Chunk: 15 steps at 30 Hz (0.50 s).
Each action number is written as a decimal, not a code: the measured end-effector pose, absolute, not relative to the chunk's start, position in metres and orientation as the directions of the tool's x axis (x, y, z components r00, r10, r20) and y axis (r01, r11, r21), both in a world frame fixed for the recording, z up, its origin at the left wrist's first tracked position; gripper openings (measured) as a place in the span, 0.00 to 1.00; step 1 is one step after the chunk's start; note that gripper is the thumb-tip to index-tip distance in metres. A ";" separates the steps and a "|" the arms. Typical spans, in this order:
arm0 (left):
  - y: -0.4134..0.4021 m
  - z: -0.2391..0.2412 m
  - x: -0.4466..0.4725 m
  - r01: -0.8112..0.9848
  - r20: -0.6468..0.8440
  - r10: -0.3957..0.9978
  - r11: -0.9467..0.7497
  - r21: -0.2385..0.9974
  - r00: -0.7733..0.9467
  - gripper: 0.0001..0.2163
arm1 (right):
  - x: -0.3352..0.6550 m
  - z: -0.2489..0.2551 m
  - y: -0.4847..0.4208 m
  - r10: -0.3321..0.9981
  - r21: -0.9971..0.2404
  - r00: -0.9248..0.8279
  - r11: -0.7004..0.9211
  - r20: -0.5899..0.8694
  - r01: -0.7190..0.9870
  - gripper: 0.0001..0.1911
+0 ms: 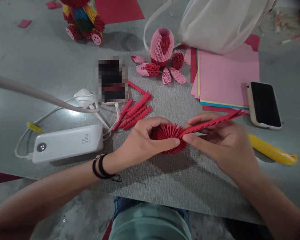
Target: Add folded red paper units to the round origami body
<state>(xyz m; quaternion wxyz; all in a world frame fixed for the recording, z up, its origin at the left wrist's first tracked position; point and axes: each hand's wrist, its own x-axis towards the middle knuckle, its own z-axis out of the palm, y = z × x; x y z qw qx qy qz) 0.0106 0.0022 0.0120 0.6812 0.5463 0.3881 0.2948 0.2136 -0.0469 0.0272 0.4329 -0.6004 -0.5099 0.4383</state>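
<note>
My left hand [150,140] is closed around a round, spiky red folded-paper piece [170,133], thumb lying across its front. A long strip of interlocked red paper pieces [212,122] runs from that round piece up to the right. My right hand [220,143] pinches the strip near its lower end, where it meets the round piece. Whether the two are joined there is hidden by my fingertips. Several more red folded-paper strips [137,111] lie on the table just beyond my left hand.
A white power bank [68,143] with cables and a phone with a blurred screen [112,81] lie left. Beyond stand a pink-and-red paper model [162,46] and a paper figure [83,21]. Right are paper sheets [225,76], another phone [265,105], a yellow tool [272,150] and a white bag [217,23].
</note>
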 end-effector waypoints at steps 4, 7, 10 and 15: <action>0.004 0.011 0.011 0.035 -0.180 0.815 0.193 0.981 0.551 0.09 | 0.211 0.029 -0.048 0.994 -0.954 0.081 -0.091 -0.070 0.286 0.10; 0.004 0.011 0.011 0.036 -0.196 0.811 0.212 0.977 0.551 0.09 | 0.209 0.029 -0.049 0.997 -0.940 0.079 -0.051 -0.026 0.337 0.07; 0.003 0.012 0.012 0.051 -0.260 0.793 0.279 0.959 0.551 0.08 | 0.206 0.029 -0.050 0.997 -0.928 0.080 -0.006 0.025 0.372 0.07; 0.002 0.014 0.013 0.109 -0.298 0.798 0.285 0.952 0.524 0.05 | 0.203 0.027 -0.052 0.995 -0.932 0.088 0.015 0.050 0.363 0.08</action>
